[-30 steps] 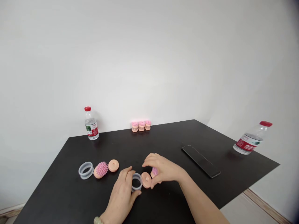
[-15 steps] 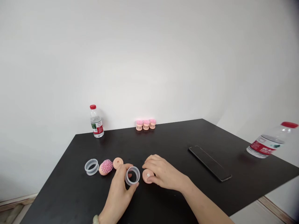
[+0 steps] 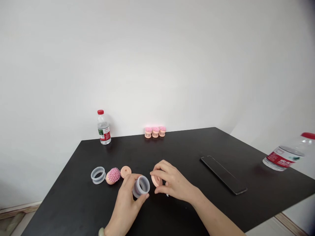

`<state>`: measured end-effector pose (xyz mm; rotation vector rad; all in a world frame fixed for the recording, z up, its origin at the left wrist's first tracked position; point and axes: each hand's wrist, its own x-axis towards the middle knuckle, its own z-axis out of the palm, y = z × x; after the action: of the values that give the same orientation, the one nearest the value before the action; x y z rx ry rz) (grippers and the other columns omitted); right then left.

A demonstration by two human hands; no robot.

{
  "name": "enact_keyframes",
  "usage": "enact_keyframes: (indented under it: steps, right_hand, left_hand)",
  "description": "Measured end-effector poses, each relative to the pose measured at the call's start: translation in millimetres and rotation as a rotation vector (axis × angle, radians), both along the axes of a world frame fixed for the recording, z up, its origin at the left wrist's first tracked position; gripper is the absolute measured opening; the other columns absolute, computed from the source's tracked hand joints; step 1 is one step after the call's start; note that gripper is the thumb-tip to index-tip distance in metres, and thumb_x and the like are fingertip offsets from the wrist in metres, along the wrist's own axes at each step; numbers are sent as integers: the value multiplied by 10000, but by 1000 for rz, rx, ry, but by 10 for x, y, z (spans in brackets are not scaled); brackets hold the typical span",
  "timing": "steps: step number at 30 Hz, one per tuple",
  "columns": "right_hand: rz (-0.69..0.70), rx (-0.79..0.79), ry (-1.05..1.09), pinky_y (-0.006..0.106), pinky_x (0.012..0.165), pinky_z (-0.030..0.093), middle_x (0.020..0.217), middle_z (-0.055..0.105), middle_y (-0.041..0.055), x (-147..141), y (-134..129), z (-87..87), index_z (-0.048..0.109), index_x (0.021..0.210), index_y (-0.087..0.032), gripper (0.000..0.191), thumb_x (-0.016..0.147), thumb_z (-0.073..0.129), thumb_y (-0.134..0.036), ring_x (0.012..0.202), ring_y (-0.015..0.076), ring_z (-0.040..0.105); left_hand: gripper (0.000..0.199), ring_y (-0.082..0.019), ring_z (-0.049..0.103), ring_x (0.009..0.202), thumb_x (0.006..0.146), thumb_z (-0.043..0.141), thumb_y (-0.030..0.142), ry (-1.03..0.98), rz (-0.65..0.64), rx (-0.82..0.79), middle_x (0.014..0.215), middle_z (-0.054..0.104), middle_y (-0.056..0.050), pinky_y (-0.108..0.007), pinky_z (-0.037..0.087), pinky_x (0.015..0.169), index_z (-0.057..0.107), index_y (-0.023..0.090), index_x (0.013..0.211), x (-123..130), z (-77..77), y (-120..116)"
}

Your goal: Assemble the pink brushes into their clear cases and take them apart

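Translucent ring (image 3: pixel 137 188) pinched in my left hand (image 3: pixel 128 200) over the counter (image 3: pixel 177 147), I tip its opening toward the peach disc (image 3: pixel 157 181) gripped in my right hand (image 3: pixel 174 182), likely so they face each other.

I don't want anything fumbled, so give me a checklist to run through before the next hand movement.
1. Left hand grips the translucent grey plastic ring between thumb and fingers: ok.
2. Right hand holds the round peach disc, tilted, by its edge: ok.
3. Ring and disc kept apart: ok, a gap shows.
4. Left hand clear of the second round peach disc: cannot tell, they meet in this view.
5. Peach brush head with pink bristles away from both hands: ok.
6. Small white piece by the right hand identified: cannot tell, mostly hidden.
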<state>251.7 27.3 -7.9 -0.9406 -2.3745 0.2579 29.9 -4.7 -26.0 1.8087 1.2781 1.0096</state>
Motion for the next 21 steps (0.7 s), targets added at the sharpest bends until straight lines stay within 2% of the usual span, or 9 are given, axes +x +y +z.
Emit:
enact_keyframes:
  steps: [2,4,7,11,17,21]
  right_hand:
    - [40,-10,197,362,792,532,1046,616,69,-40,-38,-6,659,1150,-227,412,844,724,-494,912,206,602]
    - [87,-28,310,348,797,549,1065,605,68,-94,-74,-23,650,1179,-235,469,825,721,-535,901,192,626]
    - [120,-51,326,336,797,552,1058,602,68,-169,-104,-63,656,1192,-232,531,780,753,-552,910,197,640]
    - [118,-82,342,326,782,555,1047,595,69,-223,-110,-112,660,1200,-231,556,787,711,-599,890,189,636]
    - [125,-88,415,306,742,556,1014,576,47,-246,-129,-115,665,1191,-262,586,742,713,-635,802,158,620]
    - [146,-15,472,307,750,559,1043,563,50,-241,-131,-105,644,1215,-279,576,756,709,-621,802,154,624]
  left_hand:
    - [265,-249,628,961,789,679,216,-5,-17,-37,1053,661,-38,-402,487,851,612,246,1045,7,11,-1]
    - [336,-250,636,964,761,736,260,-41,-15,-84,1054,674,-34,-397,487,861,600,241,1068,19,16,-2]
    - [355,-240,649,897,736,781,338,-80,-11,-131,976,685,-17,-374,494,822,584,230,1011,38,30,-16]
    - [297,-230,645,857,765,760,405,-65,-35,-105,945,684,-12,-360,489,790,591,230,936,49,72,-51]
    - [255,-225,647,910,808,714,292,-123,-103,-52,1004,685,-22,-351,506,832,605,251,1035,15,84,-88]
    - [319,-228,647,1003,848,672,338,-326,-178,-93,1135,671,-55,-367,510,926,601,258,1148,-54,61,-65]
